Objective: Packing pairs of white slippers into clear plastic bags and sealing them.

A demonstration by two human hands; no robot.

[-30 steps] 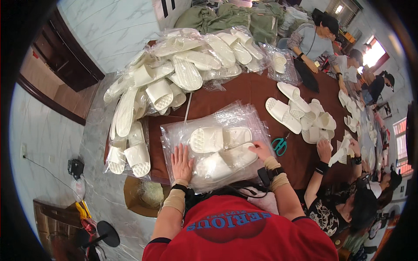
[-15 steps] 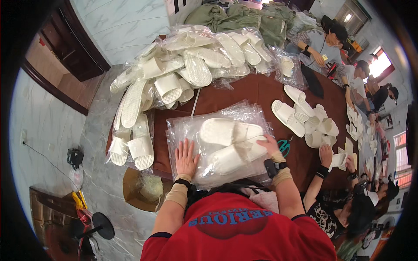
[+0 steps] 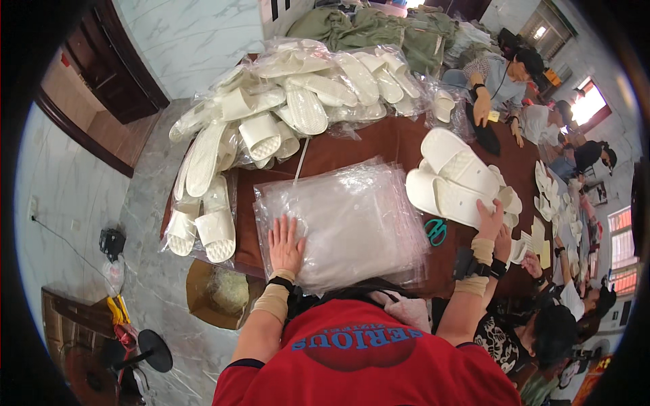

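slippers (image 3: 455, 181) in right hand (image 3: 489, 221) (lifted), left hand (image 3: 285, 245) on bags (image 3: 352, 220)

bright, even daylight fills the room, coming mostly from the windows (image 3: 588, 103) at the upper right, which are blown out to white. glare sits on the stack of clear plastic bags (image 3: 345, 220) and on the bagged white slippers (image 3: 298, 101), hiding detail under the film. shadows are soft and short. the fisheye lens bends straight edges toward the rim, and a black vignette rings the frame. the centre is sharp; people at the far right are small and smeared.
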